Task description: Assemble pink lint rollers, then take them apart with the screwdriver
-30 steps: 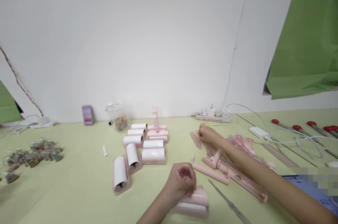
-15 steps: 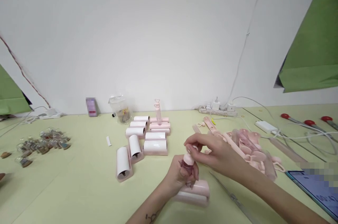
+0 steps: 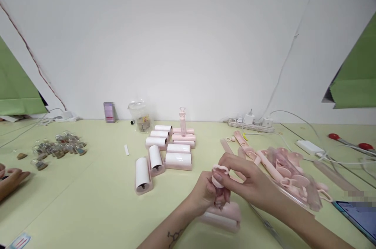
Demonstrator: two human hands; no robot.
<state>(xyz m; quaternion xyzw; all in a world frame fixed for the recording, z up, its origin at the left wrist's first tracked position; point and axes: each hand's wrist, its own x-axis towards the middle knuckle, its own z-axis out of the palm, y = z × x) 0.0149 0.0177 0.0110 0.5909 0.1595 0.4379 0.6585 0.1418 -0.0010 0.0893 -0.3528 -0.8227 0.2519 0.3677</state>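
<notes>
My left hand (image 3: 205, 194) is closed around the top of a pink lint roller (image 3: 221, 214) that rests on the pale green table (image 3: 88, 202). My right hand (image 3: 249, 180) pinches a small pink handle piece (image 3: 217, 176) with a heart-shaped end, held right at the left hand's fist. Both hands meet just above the roller near the table's front edge.
Several white-and-pink lint rollers (image 3: 167, 151) lie mid-table with one pink handle (image 3: 182, 121) standing upright. A pile of pink handles (image 3: 282, 166) lies to the right. Another person's hand (image 3: 10, 180) and small trinkets (image 3: 55, 149) are at the left. A power strip (image 3: 251, 123), cables and a phone (image 3: 357, 213) lie right.
My right hand reached to the far pink parts, came back with a handle piece and now holds it at the left hand's fist. The view shifted rightward and another person's hand appeared at left.
</notes>
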